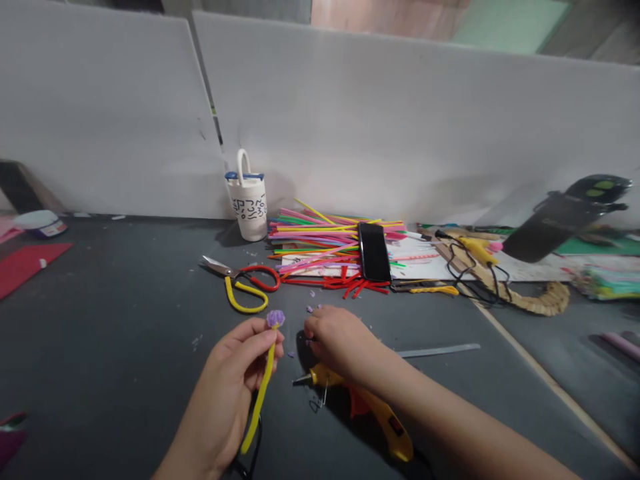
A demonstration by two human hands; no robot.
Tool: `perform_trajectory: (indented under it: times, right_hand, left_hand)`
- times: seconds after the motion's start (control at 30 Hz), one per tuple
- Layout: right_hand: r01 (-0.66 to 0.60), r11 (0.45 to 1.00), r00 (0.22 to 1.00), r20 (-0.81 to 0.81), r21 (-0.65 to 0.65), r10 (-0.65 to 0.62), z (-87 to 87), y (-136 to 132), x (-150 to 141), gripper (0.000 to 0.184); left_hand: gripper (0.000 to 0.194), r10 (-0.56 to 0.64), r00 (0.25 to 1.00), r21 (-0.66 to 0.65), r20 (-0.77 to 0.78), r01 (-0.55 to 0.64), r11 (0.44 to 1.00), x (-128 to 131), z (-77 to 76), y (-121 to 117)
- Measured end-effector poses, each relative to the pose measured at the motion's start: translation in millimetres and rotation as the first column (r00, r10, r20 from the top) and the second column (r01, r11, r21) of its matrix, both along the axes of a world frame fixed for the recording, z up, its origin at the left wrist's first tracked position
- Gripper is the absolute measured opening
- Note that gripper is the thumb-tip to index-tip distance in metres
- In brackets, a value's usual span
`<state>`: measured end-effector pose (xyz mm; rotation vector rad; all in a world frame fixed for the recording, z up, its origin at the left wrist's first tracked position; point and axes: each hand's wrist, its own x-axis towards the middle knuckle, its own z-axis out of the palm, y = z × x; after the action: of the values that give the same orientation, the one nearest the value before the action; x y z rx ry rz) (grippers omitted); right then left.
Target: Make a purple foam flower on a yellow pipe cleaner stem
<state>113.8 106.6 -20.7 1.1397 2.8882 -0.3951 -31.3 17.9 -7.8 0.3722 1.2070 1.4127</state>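
My left hand [245, 370] pinches a yellow pipe cleaner [263, 393] just below a small purple flower head [275, 319] at its top end. The stem hangs down across the palm side. To the right, my right hand [343, 337] is down at the table with its fingers curled together among small purple bits [309, 309]; whatever its fingertips hold is hidden. Under my right wrist lies a yellow hot glue gun [387, 417], its nozzle pointing left. A clear glue stick [440, 350] lies behind my forearm.
Scissors [235, 280] with red and yellow handles lie open beyond my left hand. A pile of colored pipe cleaners [320, 233] bears a black phone [375, 252]. Behind stand a white cup [249, 207] and a dark, tilted bottle [555, 223], before a white partition [400, 127].
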Motion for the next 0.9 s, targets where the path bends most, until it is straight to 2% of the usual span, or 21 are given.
perform_trajectory:
  times: [0.13, 0.2, 0.27, 0.4, 0.53, 0.6, 0.73, 0.9]
  right_hand:
    - [0.059, 0.993, 0.991, -0.115, -0.098, -0.070, 1.0, -0.6, -2.6, 0.015]
    - [0.065, 0.982, 0.972, -0.213, -0.175, -0.102, 8.2, -2.6, -0.3, 0.015]
    - [0.030, 0.965, 0.939, -0.323, -0.262, -0.117, 17.5, -6.7, 4.1, 0.015]
    - [-0.021, 0.929, 0.853, -0.492, -0.369, -0.175, 29.1, -18.6, 10.8, 0.015]
    - [-0.031, 0.900, 0.720, -0.634, -0.435, -0.282, 26.3, -24.8, 12.3, 0.014]
    - [-0.008, 0.903, 0.690, -0.656, -0.429, -0.305, 23.7, -24.3, 13.5, 0.015]
    - [0.096, 0.935, 0.763, -0.579, -0.341, -0.289, 19.0, -17.7, 17.7, 0.015]
    - [0.152, 0.960, 0.848, -0.468, -0.235, -0.249, 10.6, -2.5, 24.0, 0.014]
  left_hand:
    - [0.009, -0.051, 0.983, 0.018, -0.174, 0.055, 0.998, -0.6, -5.0, 4.0]
    - [0.014, -0.064, 0.958, 0.023, -0.279, 0.073, 0.997, -0.7, -8.5, 6.4]
    - [0.016, -0.072, 0.947, 0.020, -0.313, 0.083, 0.996, 0.8, -11.5, 7.8]
    - [0.013, -0.162, 0.962, -0.007, -0.221, 0.165, 0.986, 9.3, -12.7, 5.3]
    - [0.014, -0.208, 0.973, -0.006, -0.098, 0.208, 0.978, 17.8, -10.0, -0.7]
    - [0.012, -0.192, 0.980, 0.005, -0.054, 0.193, 0.981, 19.1, -8.6, -1.9]
    - [0.005, -0.087, 0.996, 0.028, -0.020, 0.088, 0.996, 14.3, -5.6, 0.8]
    - [0.006, 0.045, 0.998, 0.017, -0.052, -0.044, 0.999, -1.5, -4.8, 5.6]
